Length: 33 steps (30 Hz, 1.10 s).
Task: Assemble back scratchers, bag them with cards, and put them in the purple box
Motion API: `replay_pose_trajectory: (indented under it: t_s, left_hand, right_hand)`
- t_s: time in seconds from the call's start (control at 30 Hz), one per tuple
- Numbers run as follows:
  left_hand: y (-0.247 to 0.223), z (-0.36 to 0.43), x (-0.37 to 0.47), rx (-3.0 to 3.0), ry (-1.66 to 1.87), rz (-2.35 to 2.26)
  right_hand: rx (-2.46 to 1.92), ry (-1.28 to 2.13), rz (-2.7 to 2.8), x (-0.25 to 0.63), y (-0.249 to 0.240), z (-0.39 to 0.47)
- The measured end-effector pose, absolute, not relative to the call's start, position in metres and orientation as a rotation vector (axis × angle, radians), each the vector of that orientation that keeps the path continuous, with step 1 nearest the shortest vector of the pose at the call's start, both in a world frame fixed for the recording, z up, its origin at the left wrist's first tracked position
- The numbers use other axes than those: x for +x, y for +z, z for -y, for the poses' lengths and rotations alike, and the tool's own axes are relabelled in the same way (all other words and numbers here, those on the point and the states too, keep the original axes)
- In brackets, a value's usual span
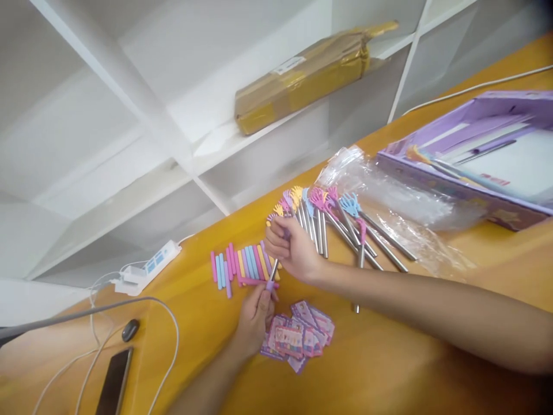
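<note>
Above, the right hand (297,248) curls its fingers (276,242) around 1 metal rod (273,270), the left hand (254,318) pinching its lavender grip (270,285)

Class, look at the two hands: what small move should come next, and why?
Probably, the left hand should push the lavender sleeve along the metal rod, while the right hand steadies it. The sleeve lies in line with the rod, whose bare metal shows between both hands; how far it is seated cannot be seen.
</note>
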State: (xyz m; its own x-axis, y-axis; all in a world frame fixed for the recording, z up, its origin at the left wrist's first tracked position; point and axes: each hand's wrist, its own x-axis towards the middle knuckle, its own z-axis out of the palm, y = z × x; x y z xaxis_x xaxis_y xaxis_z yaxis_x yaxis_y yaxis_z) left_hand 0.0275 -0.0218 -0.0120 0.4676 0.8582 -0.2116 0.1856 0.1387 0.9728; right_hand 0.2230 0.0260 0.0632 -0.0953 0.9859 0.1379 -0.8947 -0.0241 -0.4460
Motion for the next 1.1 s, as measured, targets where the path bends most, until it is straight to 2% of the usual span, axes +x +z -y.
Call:
replay_pose_trajectory:
  t_s: [0.27,0.87,1.0,1.1]
  left_hand:
    - [-0.009,0.027,0.027,1.383,0.616,-1.034]
    - [-0.023,0.03,0.027,1.449,0.638,-1.057]
    - [0.002,0.021,0.029,1.514,0.655,-1.054]
    - [0.051,0.022,0.019,2.011,0.894,-1.182]
  right_hand:
    - [-0.264,1.594,0.689,0.22,0.057,-0.025]
    - [-0.258,1.59,0.553,0.19,0.051,0.001]
    - [-0.228,1.564,0.54,0.201,0.055,-0.008]
    - [-0.255,1.505,0.461,0.212,0.049,-0.02]
